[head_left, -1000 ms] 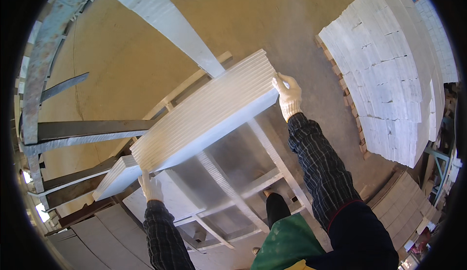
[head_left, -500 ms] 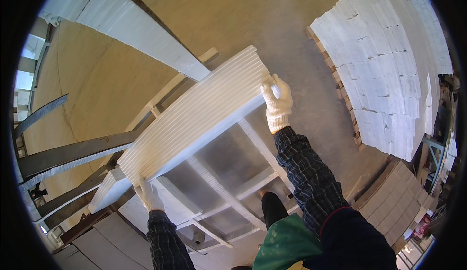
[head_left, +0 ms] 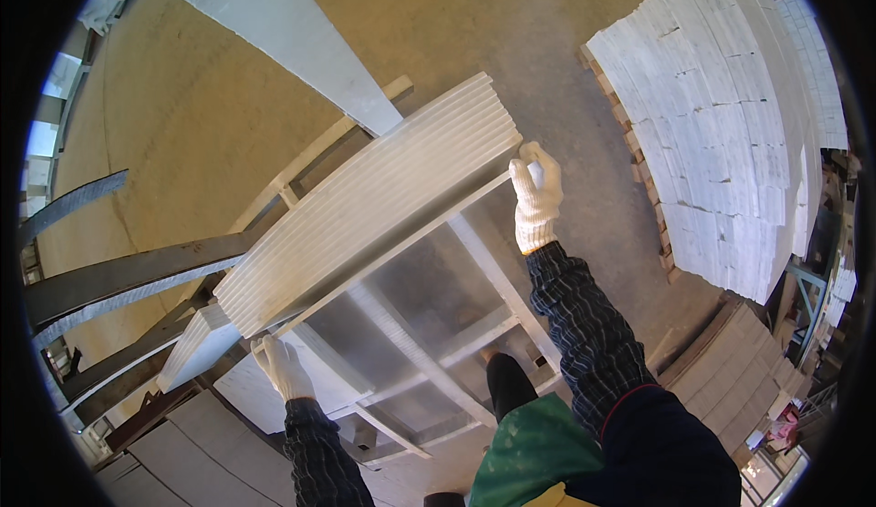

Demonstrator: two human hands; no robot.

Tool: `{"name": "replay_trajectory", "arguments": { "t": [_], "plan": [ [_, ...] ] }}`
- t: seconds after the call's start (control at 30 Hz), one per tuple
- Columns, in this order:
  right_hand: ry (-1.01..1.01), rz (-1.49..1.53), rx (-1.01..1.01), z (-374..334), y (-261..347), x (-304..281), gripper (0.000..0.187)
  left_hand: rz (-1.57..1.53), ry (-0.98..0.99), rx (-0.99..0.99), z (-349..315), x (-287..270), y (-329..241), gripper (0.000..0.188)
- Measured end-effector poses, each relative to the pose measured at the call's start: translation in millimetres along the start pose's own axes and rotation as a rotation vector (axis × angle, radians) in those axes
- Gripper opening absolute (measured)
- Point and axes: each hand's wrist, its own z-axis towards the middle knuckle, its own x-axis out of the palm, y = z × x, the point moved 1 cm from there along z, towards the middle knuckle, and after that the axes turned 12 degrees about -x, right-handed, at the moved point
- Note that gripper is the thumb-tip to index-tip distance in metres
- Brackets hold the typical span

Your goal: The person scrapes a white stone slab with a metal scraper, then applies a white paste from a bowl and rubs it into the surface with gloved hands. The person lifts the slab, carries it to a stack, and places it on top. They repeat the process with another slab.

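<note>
Head view showed us gripping a stack of white ribbed panels point(head_left: 374, 206), right hand point(head_left: 537, 198) closed on its far corner, left hand point(head_left: 285, 367) clutching the near end, above a grey metal frame bench point(head_left: 429, 343). We judged the loose layers might slide apart (the stack was tilted). A large white block pile point(head_left: 721, 124) stood on the floor; no labels were discernible.

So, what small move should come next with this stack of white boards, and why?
Probably lower the stack of white boards flat onto the metal frame. The left hand grips its near end and the right hand its far corner, and it sits tilted above the frame.
</note>
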Motion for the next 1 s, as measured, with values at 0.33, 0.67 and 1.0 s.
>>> {"name": "replay_trajectory", "arguments": {
  "t": [0.33, 0.67, 1.0],
  "plan": [
    [0.050, -0.051, 0.278, 18, -57, -21, 0.069, -0.334, -0.084, 0.044, 69, -13, 48, 0.044],
    [-0.201, 0.480, 0.260, -10, -92, -122, 0.033, -0.439, -0.268, -0.077, -1, -33, 105, 0.050],
    [-0.062, 0.123, 0.382, -41, 90, -289, 0.025, -0.564, -0.708, -0.299, -192, -98, 132, 0.059]
  ]
}}
